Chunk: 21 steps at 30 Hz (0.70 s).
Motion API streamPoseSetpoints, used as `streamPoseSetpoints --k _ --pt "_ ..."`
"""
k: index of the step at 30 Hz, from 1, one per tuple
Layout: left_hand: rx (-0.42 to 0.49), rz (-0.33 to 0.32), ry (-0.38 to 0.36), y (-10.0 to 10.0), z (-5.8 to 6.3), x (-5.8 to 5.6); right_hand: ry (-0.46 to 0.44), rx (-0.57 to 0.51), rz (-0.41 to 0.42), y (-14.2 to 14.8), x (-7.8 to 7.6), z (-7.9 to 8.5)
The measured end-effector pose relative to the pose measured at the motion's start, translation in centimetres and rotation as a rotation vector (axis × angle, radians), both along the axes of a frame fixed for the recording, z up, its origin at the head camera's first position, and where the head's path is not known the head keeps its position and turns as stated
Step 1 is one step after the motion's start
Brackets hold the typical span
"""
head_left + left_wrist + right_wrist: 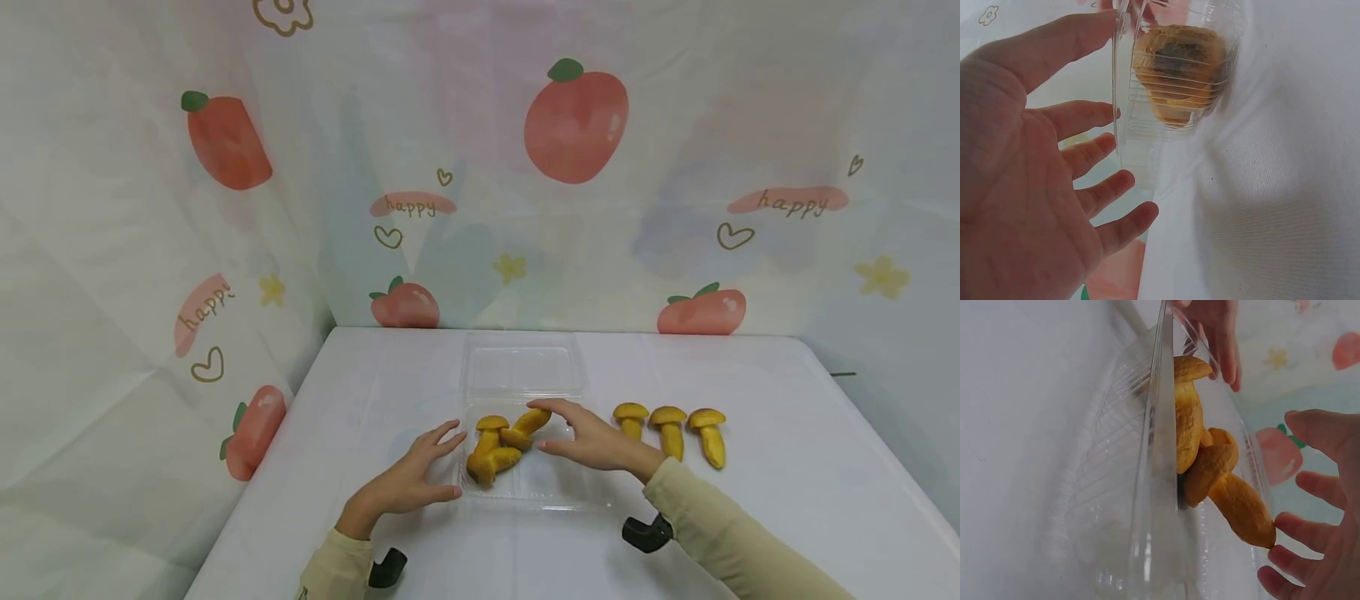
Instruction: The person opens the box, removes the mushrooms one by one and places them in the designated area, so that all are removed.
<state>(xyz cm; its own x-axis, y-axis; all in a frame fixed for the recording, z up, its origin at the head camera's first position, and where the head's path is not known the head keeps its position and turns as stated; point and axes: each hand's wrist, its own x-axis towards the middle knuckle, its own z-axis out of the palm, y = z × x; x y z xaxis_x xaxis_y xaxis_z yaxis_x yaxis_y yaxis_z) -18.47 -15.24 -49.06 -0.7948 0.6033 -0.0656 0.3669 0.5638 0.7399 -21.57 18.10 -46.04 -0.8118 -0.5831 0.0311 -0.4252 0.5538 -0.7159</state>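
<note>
A clear plastic clamshell box [558, 487] stands on the table with several yellow-brown mushrooms in its left part. One mushroom [534, 420] leans with its stem toward my right hand [596, 437]. In the right wrist view, spread fingers meet the tip of that mushroom's stem [1244, 512] without curling round it; the thumb stays apart. My left hand [408, 477] is at the box's left side, its fingers extended. Up close in the left wrist view, its fingertips reach the box's rim [1117, 81], with a mushroom [1179, 69] seen through the ribbed wall.
The box's clear lid [522, 367] lies folded back behind it. To the right, several more mushrooms [707, 429] stand in a row on the white table [390, 375]. A printed cloth backdrop [480, 125] rises behind. Black wrist mounts [647, 533] sit under the sleeves.
</note>
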Motion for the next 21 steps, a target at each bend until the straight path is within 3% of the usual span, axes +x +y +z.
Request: streamPoseSetpoints --k 8,21 --pt "-0.006 -0.004 0.001 0.09 0.07 0.0 0.008 0.091 -0.017 0.3 0.24 -0.09" --pt "-0.005 0.004 0.0 0.04 0.13 0.01 0.057 0.26 0.104 -0.51 -0.33 -0.48"
